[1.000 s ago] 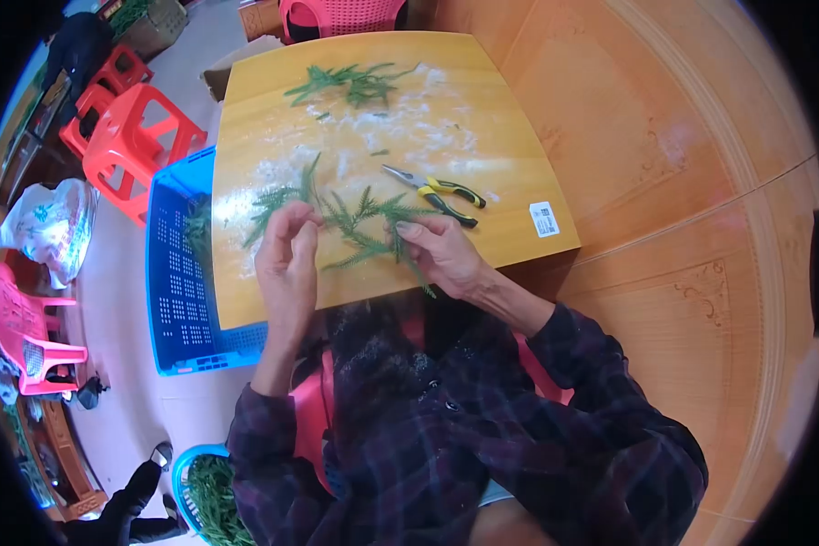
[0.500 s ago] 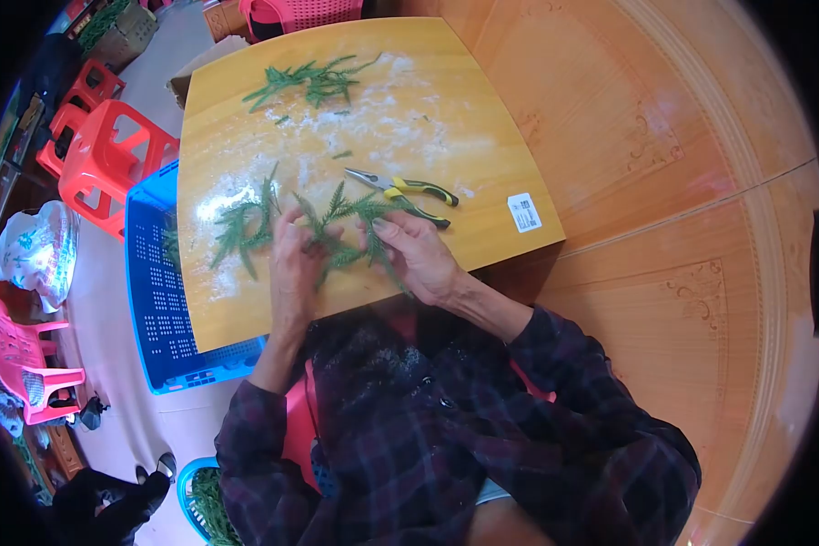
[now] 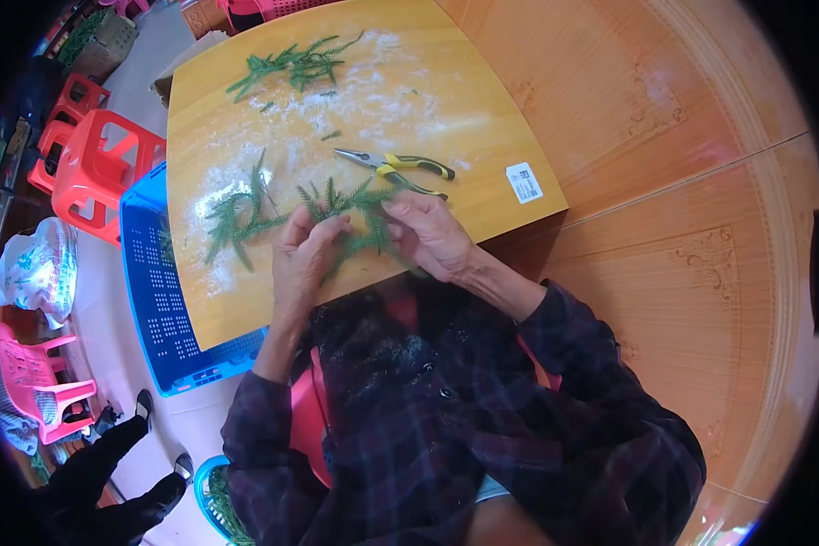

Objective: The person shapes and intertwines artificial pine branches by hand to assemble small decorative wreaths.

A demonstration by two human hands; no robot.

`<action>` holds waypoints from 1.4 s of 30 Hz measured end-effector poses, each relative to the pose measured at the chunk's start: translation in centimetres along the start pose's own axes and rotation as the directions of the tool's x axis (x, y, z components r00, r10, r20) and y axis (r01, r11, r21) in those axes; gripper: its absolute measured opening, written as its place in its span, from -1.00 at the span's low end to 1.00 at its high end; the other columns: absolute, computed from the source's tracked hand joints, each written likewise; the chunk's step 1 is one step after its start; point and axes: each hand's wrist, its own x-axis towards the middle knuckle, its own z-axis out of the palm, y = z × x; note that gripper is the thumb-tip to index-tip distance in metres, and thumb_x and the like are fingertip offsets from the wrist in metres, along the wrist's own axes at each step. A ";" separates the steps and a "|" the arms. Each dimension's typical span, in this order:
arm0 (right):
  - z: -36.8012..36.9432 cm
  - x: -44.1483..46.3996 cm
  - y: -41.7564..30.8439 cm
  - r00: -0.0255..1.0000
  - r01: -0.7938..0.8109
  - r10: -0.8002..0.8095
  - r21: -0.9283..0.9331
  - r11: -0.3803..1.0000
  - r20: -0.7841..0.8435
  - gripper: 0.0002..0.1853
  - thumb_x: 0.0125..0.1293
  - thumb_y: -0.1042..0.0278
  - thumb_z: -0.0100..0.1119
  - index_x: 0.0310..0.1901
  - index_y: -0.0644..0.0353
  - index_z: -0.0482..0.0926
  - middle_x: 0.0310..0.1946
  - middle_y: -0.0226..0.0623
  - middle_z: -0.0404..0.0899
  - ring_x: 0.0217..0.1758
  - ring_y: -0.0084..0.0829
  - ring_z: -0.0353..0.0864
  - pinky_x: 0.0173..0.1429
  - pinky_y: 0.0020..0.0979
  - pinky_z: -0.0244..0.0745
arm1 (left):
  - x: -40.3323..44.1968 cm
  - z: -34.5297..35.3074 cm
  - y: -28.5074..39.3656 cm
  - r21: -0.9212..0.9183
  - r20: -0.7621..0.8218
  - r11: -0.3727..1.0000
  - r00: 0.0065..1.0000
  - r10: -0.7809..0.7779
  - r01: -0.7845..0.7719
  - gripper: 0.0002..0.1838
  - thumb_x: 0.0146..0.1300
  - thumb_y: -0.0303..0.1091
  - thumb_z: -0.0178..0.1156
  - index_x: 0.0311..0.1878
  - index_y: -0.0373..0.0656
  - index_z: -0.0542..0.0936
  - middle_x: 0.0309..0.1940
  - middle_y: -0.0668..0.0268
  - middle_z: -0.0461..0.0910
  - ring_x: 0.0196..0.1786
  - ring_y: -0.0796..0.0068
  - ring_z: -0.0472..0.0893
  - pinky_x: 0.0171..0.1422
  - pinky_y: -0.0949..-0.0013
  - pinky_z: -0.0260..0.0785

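Note:
A green artificial pine sprig (image 3: 332,202) with several needle-like twigs is held between my two hands above the near side of the yellow table. My left hand (image 3: 306,246) pinches its stem between thumb and fingers. On the right, my right hand (image 3: 430,233) has thumb and fingers closed on a drooping twig of it. Beside my left hand, another green sprig (image 3: 235,218) lies on the tabletop. Long-nose pliers (image 3: 393,167) with yellow-black handles lie just beyond my right hand, jaws pointing left. Farther back rests a pile of sprigs (image 3: 296,65).
White powder and small green bits are scattered over the table (image 3: 482,136). A white label (image 3: 524,183) sits near its right corner. A blue crate (image 3: 159,300) stands at the left, beyond it red stools (image 3: 100,168). Wooden panelling (image 3: 664,273) borders the right. Another person's legs (image 3: 109,460) show lower left.
My left hand has turned and now pinches the sprig's stem more visibly. My right hand has shifted slightly right. The other person's legs have moved further into view.

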 end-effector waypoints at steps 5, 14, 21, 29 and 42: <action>0.8 -0.3 -0.6 0.997 -0.079 0.076 -0.125 0.989 -0.026 -0.72 0.30 0.28 0.11 0.00 0.20 0.51 -0.40 -0.61 0.44 -0.46 -0.78 0.26 -0.37 -0.70 0.22 | 0.1 0.5 0.0 -0.058 -0.046 0.998 0.999 0.007 -0.009 -0.75 0.21 -0.47 0.13 -0.04 -0.22 0.47 -0.30 0.31 0.58 -0.27 0.61 0.56 -0.18 0.56 0.43; 0.4 -1.0 -0.6 0.990 -0.126 0.131 -0.091 0.988 0.056 -0.79 0.29 0.27 0.13 -0.13 0.19 0.57 -0.54 -0.64 0.38 -0.57 -0.80 0.23 -0.54 -0.71 0.09 | 0.5 0.5 -0.3 -0.091 -0.031 0.996 1.000 0.003 -0.006 -0.73 0.21 -0.44 0.16 -0.02 -0.26 0.49 -0.31 0.36 0.55 -0.29 0.66 0.51 -0.23 0.59 0.39; 1.1 -1.2 -0.4 0.991 -0.133 0.133 -0.069 0.989 0.002 -0.79 0.30 0.26 0.12 -0.17 0.22 0.56 -0.54 -0.58 0.44 -0.62 -0.79 0.19 -0.57 -0.67 0.05 | 0.5 0.8 0.0 0.147 -0.095 0.986 0.991 0.097 -0.082 -0.87 0.21 -0.45 0.14 -0.20 -0.28 0.52 -0.39 0.34 0.54 -0.36 0.63 0.51 -0.27 0.56 0.35; 0.6 -1.4 0.1 0.995 -0.095 0.091 -0.147 0.985 -0.034 -0.79 0.26 0.21 0.17 -0.31 0.21 0.59 -0.57 -0.59 0.44 -0.64 -0.81 0.14 -0.60 -0.68 0.00 | -0.1 1.0 -0.5 0.165 0.016 0.983 0.996 0.084 -0.085 -0.78 0.21 -0.48 0.13 -0.07 -0.25 0.54 -0.33 0.47 0.52 -0.31 0.75 0.45 -0.23 0.63 0.32; 0.2 -1.3 0.4 0.994 -0.102 0.091 -0.197 0.975 -0.062 -0.81 0.25 0.21 0.19 -0.30 0.16 0.59 -0.54 -0.60 0.45 -0.63 -0.81 0.14 -0.59 -0.68 -0.01 | 0.2 0.5 0.2 0.183 0.089 0.982 0.996 0.026 -0.042 -0.78 0.19 -0.47 0.18 -0.08 -0.26 0.56 -0.46 0.48 0.51 -0.42 0.76 0.43 -0.34 0.65 0.27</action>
